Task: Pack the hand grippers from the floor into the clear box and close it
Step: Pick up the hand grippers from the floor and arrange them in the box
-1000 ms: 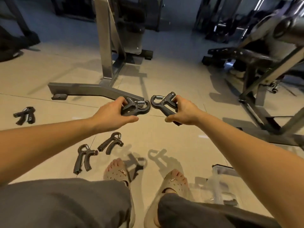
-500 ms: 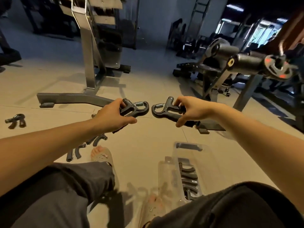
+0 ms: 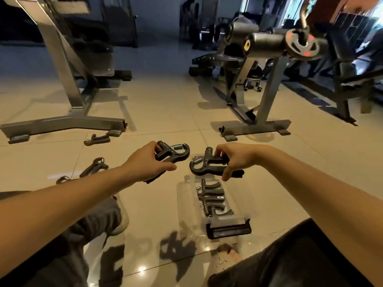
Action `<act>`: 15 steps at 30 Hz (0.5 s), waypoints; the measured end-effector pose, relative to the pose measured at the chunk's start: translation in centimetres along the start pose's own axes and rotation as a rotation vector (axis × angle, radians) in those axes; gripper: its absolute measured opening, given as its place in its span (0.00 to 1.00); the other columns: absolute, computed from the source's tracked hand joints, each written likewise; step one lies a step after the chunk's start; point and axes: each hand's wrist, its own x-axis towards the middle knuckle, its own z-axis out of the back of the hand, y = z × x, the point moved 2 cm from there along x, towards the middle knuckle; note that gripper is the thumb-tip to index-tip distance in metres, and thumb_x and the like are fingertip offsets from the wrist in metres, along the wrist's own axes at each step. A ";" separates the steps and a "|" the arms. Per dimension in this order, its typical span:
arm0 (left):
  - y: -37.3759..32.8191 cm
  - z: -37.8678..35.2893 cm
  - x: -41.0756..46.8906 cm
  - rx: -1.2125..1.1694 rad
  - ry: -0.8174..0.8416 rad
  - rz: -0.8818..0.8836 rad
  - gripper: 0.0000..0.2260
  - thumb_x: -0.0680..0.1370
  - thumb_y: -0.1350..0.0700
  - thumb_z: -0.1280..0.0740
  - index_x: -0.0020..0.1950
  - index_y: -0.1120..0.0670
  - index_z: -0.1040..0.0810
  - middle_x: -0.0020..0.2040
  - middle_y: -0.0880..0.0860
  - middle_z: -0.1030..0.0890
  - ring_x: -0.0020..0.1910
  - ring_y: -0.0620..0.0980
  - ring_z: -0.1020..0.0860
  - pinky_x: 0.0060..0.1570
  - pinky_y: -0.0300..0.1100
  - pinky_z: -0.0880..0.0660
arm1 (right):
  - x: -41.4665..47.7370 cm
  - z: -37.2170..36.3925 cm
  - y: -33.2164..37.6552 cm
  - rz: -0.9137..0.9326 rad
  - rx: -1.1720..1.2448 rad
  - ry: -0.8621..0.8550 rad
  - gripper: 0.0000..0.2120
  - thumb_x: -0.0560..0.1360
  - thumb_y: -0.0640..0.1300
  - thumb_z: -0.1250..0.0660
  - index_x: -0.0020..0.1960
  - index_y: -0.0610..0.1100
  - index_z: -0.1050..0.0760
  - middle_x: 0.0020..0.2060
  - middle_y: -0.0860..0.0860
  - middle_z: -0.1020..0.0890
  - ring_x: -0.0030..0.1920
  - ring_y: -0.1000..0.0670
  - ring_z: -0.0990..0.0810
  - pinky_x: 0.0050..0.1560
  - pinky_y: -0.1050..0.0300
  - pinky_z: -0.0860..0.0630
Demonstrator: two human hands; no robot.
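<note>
Clear box lies open on floor; packed hand grippers stacked inside.
Right hand clamped on black hand gripper just above box's far end.
Left hand clamped on second hand gripper, beside box.
We'd lower right one first, handles parallel to stack.
Lid and box walls hard to make out.
Loose grippers on floor, left; one half-hidden by forearm.

I see two black spring grippers held in the air, spring ends facing each other: first gripper in left hand, second gripper in right hand, over the clear box. Box sits open on the floor, packed grippers stacked inside. Loose grippers on the tiles to the left.
</note>
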 end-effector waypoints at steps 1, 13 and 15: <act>-0.7 -0.4 0.0 0.007 0.007 0.003 0.24 0.68 0.42 0.22 0.56 0.50 0.28 0.48 0.48 0.20 0.44 0.49 0.18 0.47 0.52 0.18 | -0.1 -0.6 -1.0 0.000 0.012 -0.004 0.32 0.66 0.45 0.19 0.65 0.46 0.30 0.56 0.47 0.22 0.56 0.46 0.21 0.60 0.50 0.21; -2.1 -5.5 5.6 0.215 0.074 0.009 0.26 0.68 0.41 0.22 0.57 0.49 0.31 0.46 0.44 0.24 0.44 0.47 0.22 0.42 0.45 0.24 | 6.8 -3.4 -8.0 0.006 -0.104 0.049 0.32 0.63 0.47 0.18 0.62 0.46 0.29 0.57 0.48 0.23 0.55 0.46 0.23 0.59 0.47 0.22; -1.6 -6.4 7.4 0.232 0.082 0.022 0.26 0.68 0.41 0.22 0.57 0.49 0.31 0.45 0.45 0.25 0.43 0.48 0.22 0.40 0.45 0.25 | 8.0 -3.7 -9.0 0.005 -0.102 0.020 0.33 0.63 0.48 0.18 0.62 0.47 0.30 0.57 0.50 0.24 0.55 0.46 0.24 0.58 0.49 0.22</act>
